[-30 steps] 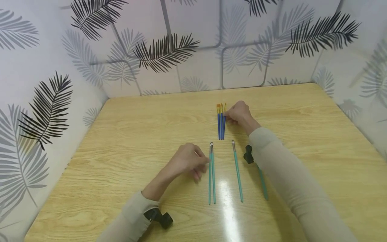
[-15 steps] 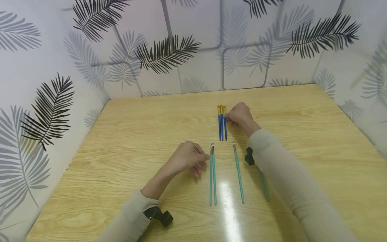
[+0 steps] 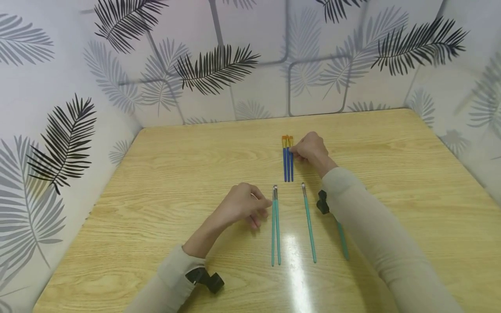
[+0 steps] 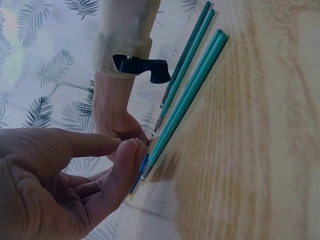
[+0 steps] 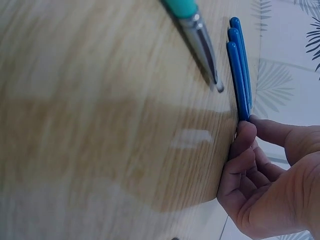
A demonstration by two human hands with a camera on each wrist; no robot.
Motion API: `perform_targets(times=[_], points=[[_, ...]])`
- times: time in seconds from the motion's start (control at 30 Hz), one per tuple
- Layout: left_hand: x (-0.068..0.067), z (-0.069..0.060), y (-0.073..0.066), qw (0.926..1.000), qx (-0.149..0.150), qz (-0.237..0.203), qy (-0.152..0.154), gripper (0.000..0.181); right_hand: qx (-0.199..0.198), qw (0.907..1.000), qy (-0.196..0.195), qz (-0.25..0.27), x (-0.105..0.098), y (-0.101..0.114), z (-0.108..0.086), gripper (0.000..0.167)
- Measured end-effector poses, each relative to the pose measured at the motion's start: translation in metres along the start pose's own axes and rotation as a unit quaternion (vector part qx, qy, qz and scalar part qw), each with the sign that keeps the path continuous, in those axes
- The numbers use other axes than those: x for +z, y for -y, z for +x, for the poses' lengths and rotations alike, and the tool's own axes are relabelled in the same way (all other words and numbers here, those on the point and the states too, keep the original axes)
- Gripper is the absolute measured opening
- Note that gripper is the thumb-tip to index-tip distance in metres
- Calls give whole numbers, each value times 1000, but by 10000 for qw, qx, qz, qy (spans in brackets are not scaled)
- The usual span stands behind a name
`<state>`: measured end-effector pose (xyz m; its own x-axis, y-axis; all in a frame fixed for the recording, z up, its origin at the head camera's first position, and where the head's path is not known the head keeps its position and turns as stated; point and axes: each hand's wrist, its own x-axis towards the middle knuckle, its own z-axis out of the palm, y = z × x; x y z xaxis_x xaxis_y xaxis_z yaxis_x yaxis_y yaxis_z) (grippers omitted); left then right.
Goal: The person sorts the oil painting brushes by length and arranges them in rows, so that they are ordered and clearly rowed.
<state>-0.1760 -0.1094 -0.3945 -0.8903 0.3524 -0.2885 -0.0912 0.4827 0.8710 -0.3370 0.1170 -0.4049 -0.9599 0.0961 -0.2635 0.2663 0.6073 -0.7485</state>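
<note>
By the right hand, its thumb and forefinger nearly meeting, the rightmost blue brush of three side by side on the table is pinched; the grip is laid bare in the right wrist view, the orange bristles only in the head view. By the left hand, loosely bent, nothing is held beside two green brushes. An outer green brush, partly covered by the right sleeve from above, is shown more fully in the left wrist view.
</note>
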Motion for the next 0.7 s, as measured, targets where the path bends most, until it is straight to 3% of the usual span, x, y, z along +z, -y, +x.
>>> perform_targets(times=[0.7], points=[[3,-1,0,9998,66,176,-18,20,-52,9999,-38,149,0,0,-4,21]])
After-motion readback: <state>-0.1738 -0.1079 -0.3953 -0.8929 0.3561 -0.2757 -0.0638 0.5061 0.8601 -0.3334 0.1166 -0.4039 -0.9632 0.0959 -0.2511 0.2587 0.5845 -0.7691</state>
